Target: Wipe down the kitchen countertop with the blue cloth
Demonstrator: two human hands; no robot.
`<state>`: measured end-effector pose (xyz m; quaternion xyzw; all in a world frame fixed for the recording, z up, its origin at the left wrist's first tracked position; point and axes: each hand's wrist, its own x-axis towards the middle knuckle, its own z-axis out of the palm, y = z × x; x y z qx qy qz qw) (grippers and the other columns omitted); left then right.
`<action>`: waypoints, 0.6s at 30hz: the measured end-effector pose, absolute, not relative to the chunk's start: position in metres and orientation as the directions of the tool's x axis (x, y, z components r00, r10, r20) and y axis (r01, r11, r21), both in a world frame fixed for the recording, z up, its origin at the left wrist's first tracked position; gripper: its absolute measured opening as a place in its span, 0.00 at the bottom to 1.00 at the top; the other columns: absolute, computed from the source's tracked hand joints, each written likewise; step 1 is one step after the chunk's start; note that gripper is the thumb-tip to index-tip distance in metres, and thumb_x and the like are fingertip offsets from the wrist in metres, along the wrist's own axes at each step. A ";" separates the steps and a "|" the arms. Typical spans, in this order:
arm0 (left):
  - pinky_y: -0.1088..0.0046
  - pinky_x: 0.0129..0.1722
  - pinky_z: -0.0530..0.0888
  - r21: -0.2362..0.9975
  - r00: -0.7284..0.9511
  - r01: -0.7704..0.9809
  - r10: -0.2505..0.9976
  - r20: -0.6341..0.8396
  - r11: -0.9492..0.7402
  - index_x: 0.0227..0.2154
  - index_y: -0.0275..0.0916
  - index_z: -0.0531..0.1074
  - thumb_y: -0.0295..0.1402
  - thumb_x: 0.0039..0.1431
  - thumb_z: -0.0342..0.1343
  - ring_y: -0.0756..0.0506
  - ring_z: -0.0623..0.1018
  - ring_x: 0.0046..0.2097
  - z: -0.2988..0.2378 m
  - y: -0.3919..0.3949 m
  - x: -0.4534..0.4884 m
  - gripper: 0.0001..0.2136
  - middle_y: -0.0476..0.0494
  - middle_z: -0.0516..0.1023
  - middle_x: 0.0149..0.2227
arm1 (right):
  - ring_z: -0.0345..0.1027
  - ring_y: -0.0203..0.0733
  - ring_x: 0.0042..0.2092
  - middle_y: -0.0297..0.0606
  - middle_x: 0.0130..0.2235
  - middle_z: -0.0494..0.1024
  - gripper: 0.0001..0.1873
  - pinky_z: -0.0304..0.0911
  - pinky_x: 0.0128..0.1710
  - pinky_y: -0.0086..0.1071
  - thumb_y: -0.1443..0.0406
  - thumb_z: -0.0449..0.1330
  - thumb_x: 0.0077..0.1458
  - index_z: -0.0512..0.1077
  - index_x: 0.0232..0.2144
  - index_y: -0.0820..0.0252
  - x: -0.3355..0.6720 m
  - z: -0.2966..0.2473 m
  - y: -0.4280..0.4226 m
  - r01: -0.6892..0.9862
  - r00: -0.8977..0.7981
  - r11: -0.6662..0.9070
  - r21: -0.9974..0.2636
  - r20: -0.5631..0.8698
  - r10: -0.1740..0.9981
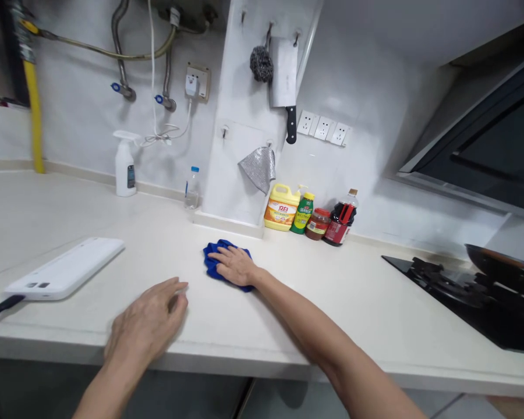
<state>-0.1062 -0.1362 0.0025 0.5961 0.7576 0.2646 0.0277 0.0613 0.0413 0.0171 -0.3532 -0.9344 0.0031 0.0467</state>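
Right hand [232, 265]: reaching well out, palm down, right on top of the blue cloth [210, 265], fingers stretched forward across the folds.
Right grip: laid flat and loose over the fabric, not clenched around it.
Blue cloth: crumpled beneath the right hand, lying on the pale surface [353, 291] near the middle, just in front of the projecting white wall panel [231, 180]; showing ruffled edges to the left and far side, poking out a little near the wrist.
Left hand [148, 317]: hanging back by the front edge, nearer and to the left of the cloth, back turned upward, fingers loosely bent; cannot tell whether touching the surface or floating just over.
Left grip: released, showing a gap between thumb and fingers.
White device [67, 267]: lying flat, left of the left hand, trailing a dark cable [4, 305] from the near end.
White spray bottle [123, 171]: standing upright by the wall, back left.
Clear bottle [192, 193]: blue-capped, upright, tucked close to the panel.
Yellow jug [282, 210]: right of the panel, heading a tight row with a green bottle [303, 216], a red-lidded jar [318, 226] and a dark bottle [338, 226].
Cleaver [283, 73]: hanging handle down, beside a scourer [261, 64], above a silver cloth [261, 166].
Black hob [454, 297]: far right, carrying a dark pan [506, 262].
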 end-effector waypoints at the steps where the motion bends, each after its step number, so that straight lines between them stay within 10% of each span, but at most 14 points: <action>1: 0.55 0.59 0.68 0.418 -0.285 0.895 0.919 0.271 0.154 0.51 0.47 0.74 0.39 0.63 0.39 0.38 0.69 0.61 0.001 -0.135 -0.107 0.22 0.47 0.68 0.62 | 0.42 0.50 0.70 0.33 0.70 0.52 0.27 0.40 0.68 0.50 0.51 0.40 0.69 0.54 0.67 0.45 0.063 0.016 0.054 0.682 -0.727 0.731 -0.024 0.086 0.681; 18: 0.53 0.63 0.64 0.459 -0.300 0.872 0.928 0.221 0.172 0.52 0.51 0.73 0.45 0.60 0.40 0.39 0.66 0.63 -0.007 -0.127 -0.122 0.22 0.53 0.64 0.64 | 0.49 0.45 0.68 0.37 0.68 0.58 0.29 0.42 0.67 0.41 0.55 0.41 0.68 0.58 0.66 0.53 0.191 0.004 0.144 0.799 -0.590 0.600 -0.034 0.146 0.794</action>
